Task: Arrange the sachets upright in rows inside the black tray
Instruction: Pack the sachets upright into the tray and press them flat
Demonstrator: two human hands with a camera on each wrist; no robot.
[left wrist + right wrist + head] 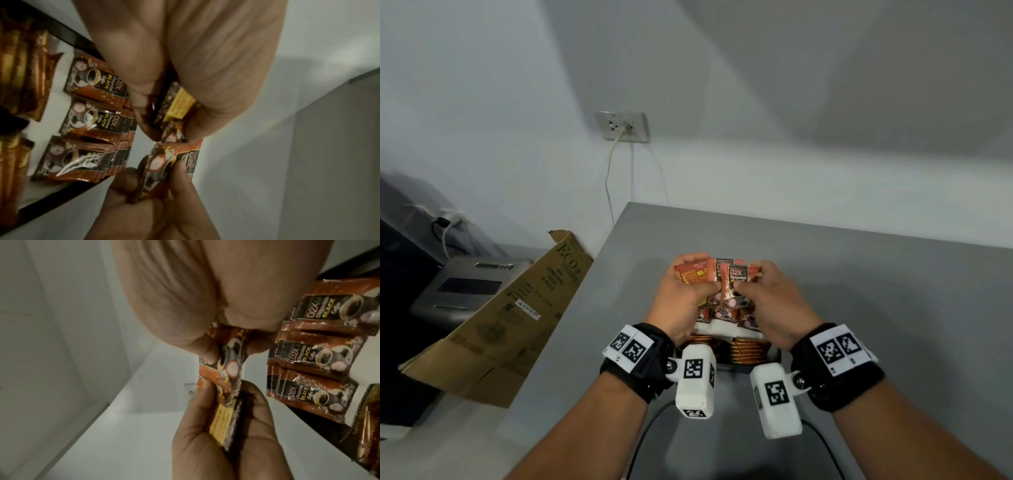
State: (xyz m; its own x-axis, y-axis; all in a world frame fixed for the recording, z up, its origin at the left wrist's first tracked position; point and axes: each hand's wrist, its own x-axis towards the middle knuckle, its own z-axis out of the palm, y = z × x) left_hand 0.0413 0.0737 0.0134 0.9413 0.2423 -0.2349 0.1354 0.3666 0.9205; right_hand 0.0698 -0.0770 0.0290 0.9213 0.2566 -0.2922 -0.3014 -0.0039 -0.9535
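Over the black tray (61,27) my left hand (700,279) grips a small bundle of brown coffee sachets (690,274), their yellow-labelled backs (176,104) showing. My right hand (751,275) pinches one sachet (739,274) at the bundle's right edge, between thumb and fingers (205,352). Below the hands, D2X black coffee sachets (96,113) stand upright in rows on the tray's white floor. Nearer to me, brown-gold stick sachets (743,353) fill the tray. The head view hides most of the tray behind my hands and wrist cameras.
The tray sits on a grey table (859,291) that meets a white wall. A tilted cardboard box (510,308) leans at the table's left edge, beside a grey appliance (469,284). A wall socket (621,126) with a plugged cord is behind. A black cable (650,428) lies near me.
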